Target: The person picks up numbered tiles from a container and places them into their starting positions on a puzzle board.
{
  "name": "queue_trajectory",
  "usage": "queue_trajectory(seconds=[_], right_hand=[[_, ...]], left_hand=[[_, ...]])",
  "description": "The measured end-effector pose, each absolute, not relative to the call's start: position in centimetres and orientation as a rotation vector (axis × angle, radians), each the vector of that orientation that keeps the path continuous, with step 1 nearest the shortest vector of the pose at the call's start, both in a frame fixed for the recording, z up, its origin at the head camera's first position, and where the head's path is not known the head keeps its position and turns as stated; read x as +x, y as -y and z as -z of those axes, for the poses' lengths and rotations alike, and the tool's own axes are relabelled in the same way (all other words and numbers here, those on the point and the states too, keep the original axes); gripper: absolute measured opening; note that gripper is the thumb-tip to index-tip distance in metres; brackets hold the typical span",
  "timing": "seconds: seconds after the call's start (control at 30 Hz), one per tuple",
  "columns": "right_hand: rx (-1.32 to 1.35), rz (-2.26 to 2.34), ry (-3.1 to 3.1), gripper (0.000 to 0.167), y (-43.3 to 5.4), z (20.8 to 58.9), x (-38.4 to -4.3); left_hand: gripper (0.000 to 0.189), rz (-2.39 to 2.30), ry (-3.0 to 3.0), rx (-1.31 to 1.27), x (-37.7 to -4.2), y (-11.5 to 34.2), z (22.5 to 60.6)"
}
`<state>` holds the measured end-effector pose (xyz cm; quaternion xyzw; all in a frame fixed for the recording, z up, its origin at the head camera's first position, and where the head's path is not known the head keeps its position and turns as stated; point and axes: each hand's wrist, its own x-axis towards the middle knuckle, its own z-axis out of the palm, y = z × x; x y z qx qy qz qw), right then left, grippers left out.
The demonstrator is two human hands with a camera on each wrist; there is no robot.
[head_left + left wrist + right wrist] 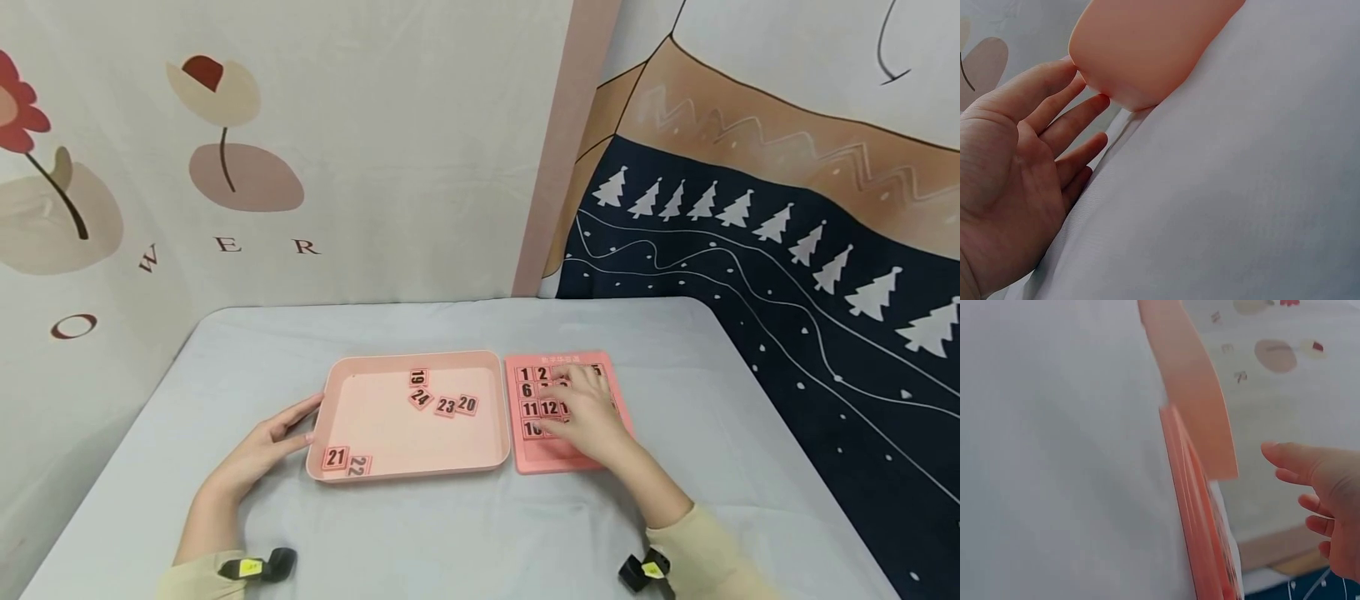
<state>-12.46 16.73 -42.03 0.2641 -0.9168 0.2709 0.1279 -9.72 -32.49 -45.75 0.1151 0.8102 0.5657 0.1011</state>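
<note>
A pale pink tray (390,442) lies on the table. Several small number tiles are in it: 19 (418,377), 24 (421,398), 23 (446,407) and 20 (467,405) near the upper middle, 21 (335,457) and 22 (359,466) at the lower left corner. My left hand (262,450) touches the tray's left edge, its fingers fairly straight in the left wrist view. Right of the tray is a pink number board (540,458) with rows of tiles. Over it hovers my right hand (592,417), fingers spread and holding nothing visible, hiding several numbers.
A pale cloth covers the table (420,542). Printed curtains hang behind it, one with flowers (225,117), one with white trees on dark blue (735,208). Black wrist cameras (281,565) sit on both forearms.
</note>
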Motion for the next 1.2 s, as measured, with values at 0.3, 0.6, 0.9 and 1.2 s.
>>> queue_trajectory(seconds=[0.3, 0.6, 0.9, 1.2], right_hand=[[0.845, -0.863, 2.636, 0.032, -12.0, 41.9, -12.5], [0.896, -0.905, 2.612, 0.032, -7.6, 42.3, -12.6], [0.738, -0.791, 2.668, 0.033, -2.5, 41.3, -13.1], [0.479, -0.753, 2.821, 0.038, 0.8, 42.0, -14.6]], left_hand=[[0.061, -1.664, -2.396, 0.333, -9.7, 32.4, 45.7], [0.061, -1.657, -2.405, 0.332, -9.7, 32.4, 45.5], [0.06, -1.665, -2.41, 0.359, -9.7, 32.6, 45.6], [0.06, -1.661, -2.407, 0.351, -9.6, 32.4, 45.6]])
